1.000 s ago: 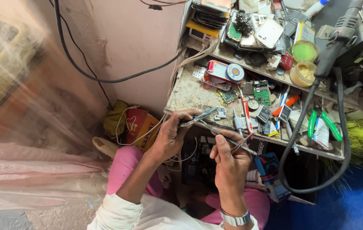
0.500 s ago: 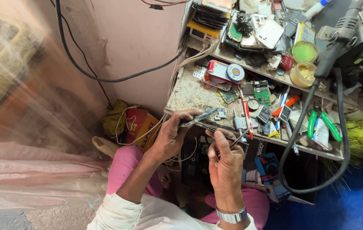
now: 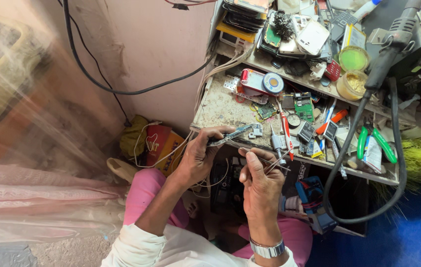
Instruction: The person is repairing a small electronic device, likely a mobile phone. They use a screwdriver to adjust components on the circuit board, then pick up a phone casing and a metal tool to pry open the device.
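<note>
My left hand (image 3: 201,154) grips a small flat metal part (image 3: 230,135), tilted, just over the front edge of a cluttered workbench (image 3: 220,106). My right hand (image 3: 259,184) pinches thin metal tweezers (image 3: 275,162) whose tips point up and right, close to that part. A wristwatch (image 3: 266,248) sits on my right wrist. Both hands hover above my lap in pink trousers.
The bench holds circuit boards (image 3: 303,105), a red-handled screwdriver (image 3: 285,129), green-handled pliers (image 3: 374,139), small jars (image 3: 353,58) and a stack of phones (image 3: 242,15). A thick black hose (image 3: 356,128) loops down at right. A black cable (image 3: 121,91) crosses the pink wall.
My right hand has drawn back slightly toward me with the tweezers; my left hand keeps the metal part almost in place.
</note>
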